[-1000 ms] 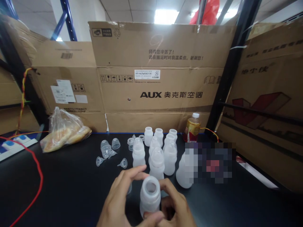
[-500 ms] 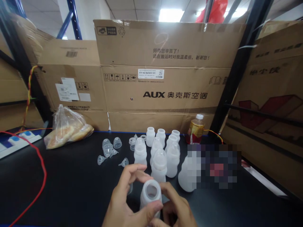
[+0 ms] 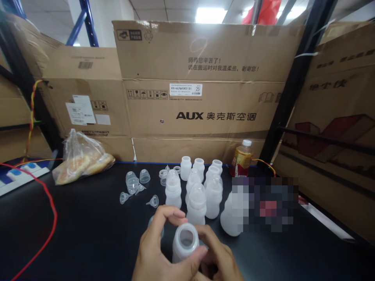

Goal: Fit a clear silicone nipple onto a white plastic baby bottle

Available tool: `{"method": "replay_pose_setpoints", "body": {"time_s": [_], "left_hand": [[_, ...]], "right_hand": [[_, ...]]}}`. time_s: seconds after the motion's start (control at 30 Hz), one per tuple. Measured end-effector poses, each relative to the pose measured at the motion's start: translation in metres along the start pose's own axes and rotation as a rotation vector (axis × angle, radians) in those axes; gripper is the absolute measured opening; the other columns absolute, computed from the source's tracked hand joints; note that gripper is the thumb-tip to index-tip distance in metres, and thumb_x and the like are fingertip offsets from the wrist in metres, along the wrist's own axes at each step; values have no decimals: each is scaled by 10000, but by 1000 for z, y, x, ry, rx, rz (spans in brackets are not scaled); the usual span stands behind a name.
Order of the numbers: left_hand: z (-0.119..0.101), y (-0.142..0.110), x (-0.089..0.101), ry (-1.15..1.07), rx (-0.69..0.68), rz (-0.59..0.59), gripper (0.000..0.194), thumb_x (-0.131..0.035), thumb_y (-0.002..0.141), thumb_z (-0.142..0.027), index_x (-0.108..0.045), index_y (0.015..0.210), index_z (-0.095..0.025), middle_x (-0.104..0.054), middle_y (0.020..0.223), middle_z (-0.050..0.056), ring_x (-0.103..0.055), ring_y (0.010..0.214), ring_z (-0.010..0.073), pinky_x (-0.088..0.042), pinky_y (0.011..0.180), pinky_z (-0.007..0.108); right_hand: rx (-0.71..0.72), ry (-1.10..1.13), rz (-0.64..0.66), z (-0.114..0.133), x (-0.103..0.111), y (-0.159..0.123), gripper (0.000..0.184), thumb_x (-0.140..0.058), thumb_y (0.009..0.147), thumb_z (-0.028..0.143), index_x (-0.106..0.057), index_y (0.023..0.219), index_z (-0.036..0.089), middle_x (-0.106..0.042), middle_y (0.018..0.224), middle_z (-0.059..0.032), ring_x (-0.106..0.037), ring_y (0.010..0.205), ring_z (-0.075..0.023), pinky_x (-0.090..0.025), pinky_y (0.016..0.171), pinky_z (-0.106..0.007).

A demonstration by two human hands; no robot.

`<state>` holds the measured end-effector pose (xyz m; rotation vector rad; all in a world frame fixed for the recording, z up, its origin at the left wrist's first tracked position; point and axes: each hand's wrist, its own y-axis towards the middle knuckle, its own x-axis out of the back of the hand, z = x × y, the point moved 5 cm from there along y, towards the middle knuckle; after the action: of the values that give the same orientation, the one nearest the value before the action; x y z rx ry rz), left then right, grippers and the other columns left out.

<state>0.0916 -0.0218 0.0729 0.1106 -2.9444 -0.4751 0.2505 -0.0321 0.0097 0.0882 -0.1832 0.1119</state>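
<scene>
At the front edge of the view stands an uncapped baby bottle (image 3: 179, 244), frosted white, its round mouth facing up toward me. My left hand (image 3: 159, 248) curves around its left side, thumb across the front and fingertips by the rim. From the right, my right hand (image 3: 219, 253) closes on the same bottle, the index finger against the neck; its other fingers are partly hidden. Just behind is a bottle with a clear cap (image 3: 197, 199), and another capped bottle (image 3: 173, 189) stands to its left. A clear piece (image 3: 151, 221) shows partly behind my left fingers.
More open bottles (image 3: 185, 168) stand in rows farther back. Clear caps (image 3: 133, 184) and small funnels (image 3: 154, 201) lie to the left. A bag of bread (image 3: 84, 164), a red cable (image 3: 51, 199) and a drink bottle (image 3: 242, 158) are around the black table (image 3: 96, 234), before cardboard (image 3: 152, 128).
The view has shifted slightly. My left fingertips have lifted a little off the bottle's rim, and both hands still hold the bottle in about the same spot.
</scene>
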Motion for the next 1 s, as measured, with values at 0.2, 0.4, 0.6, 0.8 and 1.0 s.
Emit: {"method": "replay_pose_setpoints", "body": {"time_s": [0.2,0.4,0.6,0.8,1.0], "left_hand": [[11,19,0,-119,-80,287,479,-1015,612,-403,-668,917,-277,-720,954,-36,-723,1006,240,-518,850,296],[20,39,27,-9,-416,320,551,-849,809,-773,-680,1071,-319,-710,1117,13,-659,1194,289,-512,1041,380],[30,93,84,489,-261,222,227,-662,1018,-487,-717,1123,-293,-691,1201,66,-580,1224,348,-427,1108,539],[44,122,71,599,-141,444,232,-802,843,-329,-769,1060,-254,-784,1113,53,-718,1132,325,-518,1049,468],[47,119,52,619,-150,458,189,-803,846,-273,-751,1024,-236,-786,1068,44,-730,1088,313,-507,976,425]], "right_hand": [[-22,4,79,-2,-1,5,552,-927,731,340,-704,1231,269,-696,902,78,-320,478,-6,-122,471,-244],[13,108,136,-11,-1,10,571,-969,724,367,-651,1180,240,-719,1023,51,-319,470,27,-107,441,-208],[-32,28,113,-19,1,9,607,-945,727,324,-657,1255,240,-512,659,127,-340,505,-50,-157,490,-237],[-21,25,111,-9,0,6,564,-889,755,288,-654,1266,248,-402,592,142,-310,514,-76,-150,515,-259],[-6,-21,109,-16,1,6,606,-890,782,339,-650,1332,254,-463,614,129,-366,528,-88,-189,521,-255]]}}
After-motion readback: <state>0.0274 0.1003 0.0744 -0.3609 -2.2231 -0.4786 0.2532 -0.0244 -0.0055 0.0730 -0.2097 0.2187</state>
